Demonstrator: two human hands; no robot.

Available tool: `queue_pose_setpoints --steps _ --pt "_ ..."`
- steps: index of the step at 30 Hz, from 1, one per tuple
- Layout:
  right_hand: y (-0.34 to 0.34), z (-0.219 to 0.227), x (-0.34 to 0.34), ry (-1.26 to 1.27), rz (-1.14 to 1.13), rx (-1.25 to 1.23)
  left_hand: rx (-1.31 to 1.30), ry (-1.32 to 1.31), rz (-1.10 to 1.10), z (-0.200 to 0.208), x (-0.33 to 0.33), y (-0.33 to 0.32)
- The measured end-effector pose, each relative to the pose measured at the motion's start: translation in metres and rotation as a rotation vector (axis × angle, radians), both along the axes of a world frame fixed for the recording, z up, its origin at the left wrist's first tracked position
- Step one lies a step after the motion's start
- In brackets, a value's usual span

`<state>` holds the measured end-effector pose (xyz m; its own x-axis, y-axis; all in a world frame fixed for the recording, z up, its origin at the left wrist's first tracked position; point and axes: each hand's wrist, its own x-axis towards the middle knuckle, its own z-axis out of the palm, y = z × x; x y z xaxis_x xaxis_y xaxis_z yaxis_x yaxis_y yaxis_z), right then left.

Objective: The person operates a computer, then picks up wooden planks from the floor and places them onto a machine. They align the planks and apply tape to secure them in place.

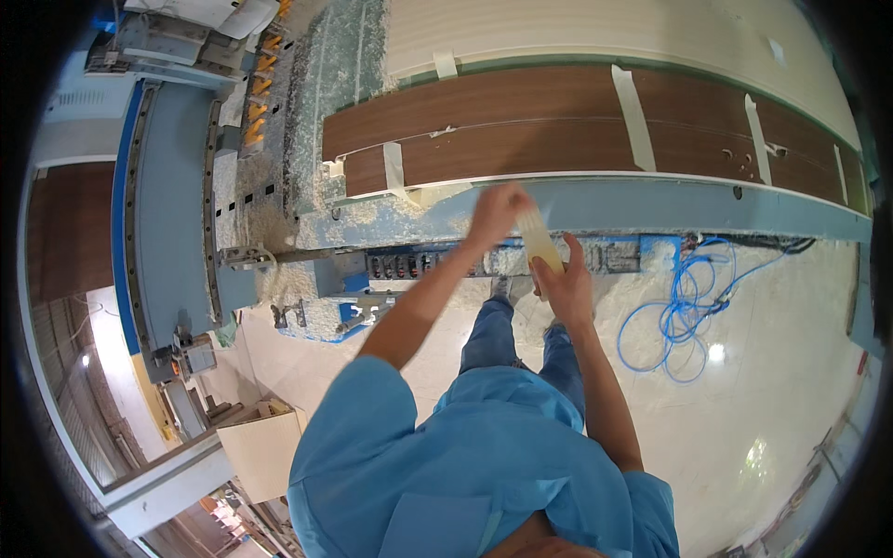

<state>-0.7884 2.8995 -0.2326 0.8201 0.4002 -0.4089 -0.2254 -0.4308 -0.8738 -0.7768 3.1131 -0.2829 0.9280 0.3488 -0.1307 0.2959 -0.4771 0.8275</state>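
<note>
Between my hands stretches a pale, translucent strip of adhesive tape (pixel 534 233), just off the near edge of the machine bed. My left hand (pixel 499 216) is closed on its upper end, near the bed's edge. Lower and to the right, my right hand (pixel 566 285) grips its other end; whether a roll sits in that palm is hidden by the fingers. Beyond my hands lie brown wood-grain boards (pixel 502 107), side by side on the bed. Several light tape strips (pixel 633 117) cross them, one of them over the left end.
The blue-grey machine bed (pixel 614 206) is strewn with pale shavings at the left. A gantry rail (pixel 167 205) and orange clips (pixel 257 112) stand farther left. Coiled blue hose (pixel 684 312) lies on the floor at right; a cardboard box (pixel 260 454) stands at lower left.
</note>
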Motion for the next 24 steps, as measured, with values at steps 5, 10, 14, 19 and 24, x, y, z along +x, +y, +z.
queue_pose_setpoints --steps 5,10,14,19,24 --pt "0.061 0.005 -0.030 0.182 -0.053 -0.017 0.321 -0.116 0.090 0.000 0.071 0.154" --pt "0.131 -0.025 -0.026 0.044 -0.054 -0.080 0.373 -0.301 0.017 -0.025 0.124 0.214" --pt "0.156 -0.053 -0.025 -0.010 -0.060 -0.119 0.410 -0.284 0.004 -0.036 0.134 0.210" --pt "0.162 -0.066 -0.016 0.265 -0.115 0.047 0.568 -0.500 0.208 -0.045 0.128 0.200" --pt "0.164 -0.064 -0.008 0.499 -0.195 0.135 0.837 -0.301 -0.234 -0.047 0.118 0.234"
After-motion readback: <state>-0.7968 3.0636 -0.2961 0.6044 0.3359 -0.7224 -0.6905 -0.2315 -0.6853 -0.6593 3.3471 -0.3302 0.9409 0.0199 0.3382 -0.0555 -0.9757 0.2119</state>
